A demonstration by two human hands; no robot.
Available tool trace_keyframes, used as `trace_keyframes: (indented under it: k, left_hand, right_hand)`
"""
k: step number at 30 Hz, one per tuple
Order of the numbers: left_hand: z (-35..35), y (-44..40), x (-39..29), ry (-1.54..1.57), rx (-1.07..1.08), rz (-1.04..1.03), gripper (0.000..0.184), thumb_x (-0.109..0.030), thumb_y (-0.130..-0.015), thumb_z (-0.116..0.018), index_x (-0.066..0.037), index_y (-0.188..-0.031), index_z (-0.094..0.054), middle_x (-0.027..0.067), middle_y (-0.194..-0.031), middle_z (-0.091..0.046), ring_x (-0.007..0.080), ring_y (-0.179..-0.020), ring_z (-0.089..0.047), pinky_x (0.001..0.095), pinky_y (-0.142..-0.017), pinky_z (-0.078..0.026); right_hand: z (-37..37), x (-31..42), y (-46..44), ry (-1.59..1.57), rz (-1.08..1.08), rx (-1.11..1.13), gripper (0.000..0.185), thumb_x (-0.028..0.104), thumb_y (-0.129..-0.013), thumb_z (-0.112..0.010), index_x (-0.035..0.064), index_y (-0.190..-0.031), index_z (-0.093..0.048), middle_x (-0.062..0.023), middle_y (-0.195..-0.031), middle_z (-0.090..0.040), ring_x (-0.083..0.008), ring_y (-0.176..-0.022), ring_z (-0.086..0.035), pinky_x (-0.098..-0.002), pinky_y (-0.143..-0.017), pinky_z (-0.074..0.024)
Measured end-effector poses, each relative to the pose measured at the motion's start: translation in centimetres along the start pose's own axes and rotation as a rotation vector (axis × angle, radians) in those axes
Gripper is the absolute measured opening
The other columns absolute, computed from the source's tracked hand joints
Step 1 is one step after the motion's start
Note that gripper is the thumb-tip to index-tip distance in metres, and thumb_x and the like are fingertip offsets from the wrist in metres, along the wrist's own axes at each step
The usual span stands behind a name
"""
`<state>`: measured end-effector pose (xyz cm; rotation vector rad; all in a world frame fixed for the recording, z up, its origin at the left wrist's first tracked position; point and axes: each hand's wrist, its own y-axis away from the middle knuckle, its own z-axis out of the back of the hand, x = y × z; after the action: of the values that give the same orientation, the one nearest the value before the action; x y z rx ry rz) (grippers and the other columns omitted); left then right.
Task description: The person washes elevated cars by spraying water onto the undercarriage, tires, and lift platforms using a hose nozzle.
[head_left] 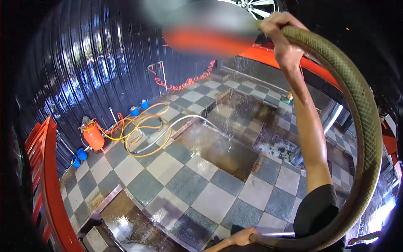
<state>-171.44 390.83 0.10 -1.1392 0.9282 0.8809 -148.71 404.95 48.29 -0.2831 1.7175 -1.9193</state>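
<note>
My right hand (283,35) is raised at the top, its fingers wrapped round a thick olive-green hose (363,105) with a diamond-pattern skin. Whether a nozzle sits at its end is hard to make out. From there the hose bends in a wide arc down the right side and back along the bottom. At the bottom centre my left hand (243,237) is closed round the lower stretch of the same hose. Beyond my right hand are a spoked wheel (262,6) and red bodywork (260,54) of a vehicle, partly covered by a blurred patch.
Water drops fall over sunken pits (218,151) in the wet checkered floor (214,199). A yellow hose (157,155) lies coiled beside an orange tank (94,138). Small blue buckets (82,154) stand along the corrugated wall (84,63). Red metalwork (48,180) rises at left.
</note>
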Motion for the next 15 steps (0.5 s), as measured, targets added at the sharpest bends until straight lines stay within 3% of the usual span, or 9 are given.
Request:
trace_keyframes:
  k: [2, 3, 4, 6, 8, 12, 13, 14, 15]
  left_hand:
    - [0.9, 0.4, -0.6, -0.033, -0.054, 0.007, 0.021, -0.017, -0.073, -0.06, -0.002, -0.088, -0.059, 0.0193, -0.09, -0.058, 0.0331, -0.087, -0.053, 0.0394, -0.076, -0.04]
    - [1.4, 0.4, -1.0, -0.031, 0.045, 0.109, 0.022, -0.016, -0.072, -0.061, -0.002, -0.089, -0.06, 0.0189, -0.091, -0.059, 0.0328, -0.088, -0.054, 0.0391, -0.077, -0.041]
    - [2.1, 0.4, -1.0, -0.032, 0.143, 0.21, 0.023, -0.016, -0.072, -0.061, -0.002, -0.091, -0.061, 0.0185, -0.092, -0.059, 0.0325, -0.089, -0.054, 0.0388, -0.077, -0.041]
    - [3.5, 0.3, -0.1, 0.059, 0.3, 0.243, 0.025, -0.016, -0.073, -0.061, -0.003, -0.094, -0.062, 0.0163, -0.095, -0.061, 0.0307, -0.091, -0.055, 0.0374, -0.079, -0.042]
    - [4.3, 2.0, -0.5, -0.048, 0.05, 0.193, 0.027, -0.015, -0.073, -0.061, -0.004, -0.098, -0.063, 0.0143, -0.097, -0.061, 0.0286, -0.093, -0.056, 0.0362, -0.082, -0.042]
    - [8.3, 3.6, 0.8, -0.027, 0.132, 0.278, 0.029, -0.012, -0.073, -0.06, -0.005, -0.101, -0.062, 0.0144, -0.098, -0.061, 0.0298, -0.098, -0.054, 0.0376, -0.087, -0.04]
    - [10.6, 3.6, -1.0, -0.033, 0.161, 0.325, 0.03, -0.012, -0.074, -0.059, -0.005, -0.103, -0.062, 0.0152, -0.098, -0.06, 0.0307, -0.097, -0.053, 0.0385, -0.087, -0.039]
    - [10.5, 5.2, 2.7, -0.108, 0.059, 0.226, 0.028, -0.011, -0.073, -0.059, -0.004, -0.1, -0.061, 0.0169, -0.094, -0.059, 0.0311, -0.094, -0.053, 0.0382, -0.084, -0.04]
    - [12.0, 5.9, 3.4, -0.09, 0.042, 0.265, 0.03, -0.011, -0.074, -0.06, -0.006, -0.104, -0.061, 0.0152, -0.096, -0.058, 0.0299, -0.095, -0.052, 0.0371, -0.086, -0.039]
  right_hand:
    - [-1.2, -1.0, -0.5, -0.243, 0.041, -0.016, 0.009, -0.007, -0.074, -0.052, 0.0, -0.07, -0.048, -0.0049, -0.068, -0.055, -0.0114, -0.066, -0.051, -0.0231, -0.063, -0.0409]
    - [-2.0, -0.8, -1.1, -0.208, 0.097, -0.058, 0.008, -0.006, -0.074, -0.052, 0.0001, -0.07, -0.048, -0.0045, -0.068, -0.054, -0.0118, -0.065, -0.05, -0.0239, -0.063, -0.0409]
    - [-3.5, -1.3, -2.0, -0.493, 0.128, -0.161, 0.017, -0.006, -0.071, -0.06, 0.0054, -0.068, -0.048, -0.0027, -0.064, -0.052, -0.0104, -0.06, -0.048, -0.0241, -0.057, -0.0415]
    - [-4.1, -1.7, -2.4, -0.375, 0.133, -0.141, 0.017, -0.008, -0.07, -0.062, 0.005, -0.068, -0.05, -0.0025, -0.062, -0.052, -0.0097, -0.06, -0.049, -0.0243, -0.059, -0.0432]
    - [-5.2, -2.4, -0.8, -0.34, 0.071, -0.188, 0.017, -0.007, -0.07, -0.062, 0.0052, -0.066, -0.05, -0.0027, -0.063, -0.053, -0.0096, -0.061, -0.049, -0.0243, -0.059, -0.0434]
    - [-7.1, -5.5, 2.1, -0.065, 0.067, -0.189, 0.017, 0.002, -0.074, -0.063, 0.0054, -0.062, -0.051, -0.0037, -0.064, -0.056, -0.0103, -0.063, -0.051, -0.0242, -0.059, -0.042]
    - [-7.4, -6.2, 1.7, -0.061, 0.103, -0.177, 0.017, 0.006, -0.076, -0.062, 0.0056, -0.063, -0.051, -0.0036, -0.064, -0.055, -0.0109, -0.062, -0.051, -0.0253, -0.058, -0.0424]
    - [-8.0, -6.4, 0.9, -0.056, 0.134, -0.174, 0.017, 0.009, -0.078, -0.06, 0.0058, -0.064, -0.051, -0.0036, -0.064, -0.054, -0.0115, -0.061, -0.052, -0.0264, -0.058, -0.0428]
    - [-9.2, -8.2, -0.3, -0.232, 0.163, -0.324, 0.019, 0.011, -0.081, -0.057, 0.0075, -0.065, -0.047, -0.0027, -0.062, -0.049, -0.0129, -0.058, -0.049, -0.0284, -0.059, -0.0426]
